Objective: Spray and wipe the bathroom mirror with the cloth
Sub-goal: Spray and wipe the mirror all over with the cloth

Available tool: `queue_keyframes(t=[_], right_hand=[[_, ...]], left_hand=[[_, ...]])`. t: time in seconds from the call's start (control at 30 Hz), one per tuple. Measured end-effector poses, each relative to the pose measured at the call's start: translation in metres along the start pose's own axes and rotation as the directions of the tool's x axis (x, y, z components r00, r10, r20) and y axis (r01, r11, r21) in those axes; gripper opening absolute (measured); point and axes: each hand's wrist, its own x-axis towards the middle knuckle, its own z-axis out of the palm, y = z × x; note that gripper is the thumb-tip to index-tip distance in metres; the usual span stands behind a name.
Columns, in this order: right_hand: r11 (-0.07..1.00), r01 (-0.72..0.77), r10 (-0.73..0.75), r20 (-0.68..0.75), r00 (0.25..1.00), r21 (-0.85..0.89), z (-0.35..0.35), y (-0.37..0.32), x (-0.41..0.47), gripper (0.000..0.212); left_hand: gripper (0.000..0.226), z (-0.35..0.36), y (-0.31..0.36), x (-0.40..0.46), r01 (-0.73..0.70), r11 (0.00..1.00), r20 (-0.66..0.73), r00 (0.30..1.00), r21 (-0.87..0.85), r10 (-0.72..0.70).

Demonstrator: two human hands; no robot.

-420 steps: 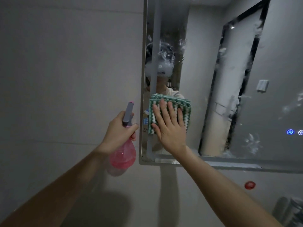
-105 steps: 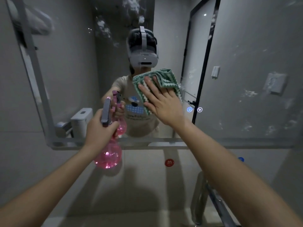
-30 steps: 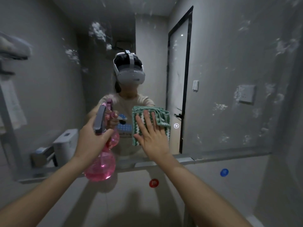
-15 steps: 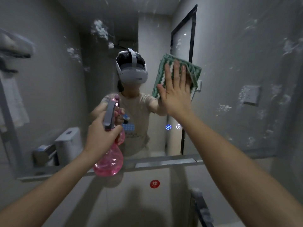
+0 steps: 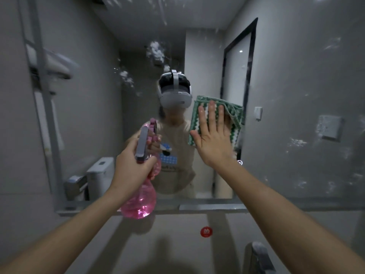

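Note:
The bathroom mirror [image 5: 296, 80] fills most of the view, with white foam patches at upper centre and along its right side. My right hand [image 5: 212, 139] lies flat with straight fingers on a folded green-and-white cloth [image 5: 236, 117], pressing it against the glass near the middle. My left hand [image 5: 132, 169] grips the neck of a pink spray bottle [image 5: 139, 200] with a grey trigger head, held upright in front of the mirror's lower edge, to the left of the cloth.
A metal ledge [image 5: 207, 207] runs under the mirror. Below it is tiled wall with a red round sticker [image 5: 206, 231]. A chrome tap [image 5: 256, 256] rises at the bottom right. The mirror's touch button [image 5: 239, 162] glows beside my right wrist.
My right hand has slid the cloth down the glass from beside the reflected headset's top to shoulder height. The spray bottle has stayed about where it was.

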Motion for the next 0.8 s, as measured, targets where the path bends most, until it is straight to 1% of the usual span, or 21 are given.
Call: queue_keyframes(t=[0.13,0.23,0.33,0.43,0.47,0.57,0.63,0.7,0.77,0.8], right_hand=[[0.995,0.101,-0.101,-0.003,0.995,0.004,0.003,-0.069,0.032,0.064],[0.986,0.169,-0.169,0.015,0.985,0.006,0.009,-0.117,0.044,0.064],[0.971,0.238,-0.237,0.060,0.970,-0.001,0.011,-0.161,0.052,0.062],[0.946,0.321,-0.309,0.168,0.936,-0.044,0.013,-0.198,0.064,0.061],[0.940,0.335,-0.320,0.179,0.930,-0.060,0.013,-0.205,0.067,0.062],[0.920,0.389,-0.369,0.221,0.903,-0.052,0.009,-0.209,0.076,0.063],[0.879,0.477,-0.458,0.256,0.851,-0.013,0.004,-0.198,0.081,0.063],[0.833,0.552,-0.528,0.258,0.809,-0.027,-0.005,-0.182,0.088,0.063],[0.829,0.556,-0.535,0.214,0.818,-0.054,-0.011,-0.163,0.097,0.061],[0.853,0.520,-0.503,0.185,0.844,-0.052,-0.013,-0.153,0.100,0.061]], left_hand=[[0.034,-0.036,-0.005,0.008,0.006,0.999,-0.053,0.999,0.040,-0.004],[0.033,-0.067,-0.016,0.010,0.040,0.999,-0.081,0.996,0.033,-0.038],[0.026,-0.095,-0.026,0.009,0.052,0.998,-0.101,0.994,0.032,-0.048],[0.023,-0.121,-0.031,0.008,0.030,0.998,-0.123,0.992,0.050,-0.024],[0.024,-0.129,-0.032,0.008,0.024,0.999,-0.123,0.992,0.045,-0.019],[0.026,-0.148,-0.039,0.015,0.019,0.997,-0.131,0.991,0.076,-0.008],[0.027,-0.152,-0.041,0.022,0.044,0.998,-0.142,0.989,0.046,-0.037],[0.024,-0.150,-0.038,0.029,0.044,0.999,-0.146,0.988,-0.007,-0.045],[0.028,-0.141,-0.032,0.035,0.026,0.998,-0.153,0.988,-0.059,-0.035],[0.031,-0.135,-0.029,0.037,0.018,0.997,-0.152,0.988,-0.082,-0.030]])
